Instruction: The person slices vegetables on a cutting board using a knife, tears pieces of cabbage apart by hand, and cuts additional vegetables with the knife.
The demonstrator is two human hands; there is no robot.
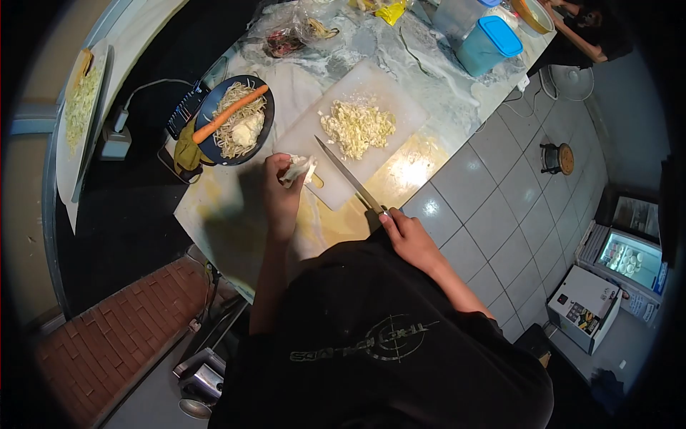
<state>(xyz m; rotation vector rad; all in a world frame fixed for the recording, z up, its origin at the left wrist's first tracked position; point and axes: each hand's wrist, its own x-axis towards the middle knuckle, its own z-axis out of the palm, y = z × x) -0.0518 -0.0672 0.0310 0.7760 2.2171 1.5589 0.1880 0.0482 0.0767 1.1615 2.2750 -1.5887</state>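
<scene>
My left hand [281, 187] is closed on a pale piece of cabbage [300, 170], just over the near left corner of the white cutting board [307, 132]. In my right hand [409, 239] is the handle of a kitchen knife [350, 175]; its blade slants across the board's near edge, tip pointing away to the left. Finely chopped cabbage [359, 127] lies heaped on the board beyond the blade. To the left of the board stands a dark plate [207, 118] with bean sprouts [232, 146], a whole carrot [230, 114] and a pale lump [248, 131] on it.
A blue-lidded container [489, 46] and plastic bags [296, 32] sit at the table's far side. Behind the plate lies a dark device [187, 111] beside a yellow-green cloth [188, 150]. Another person's arm [579, 36] shows at top right. A small stool [557, 159] stands on the tiled floor.
</scene>
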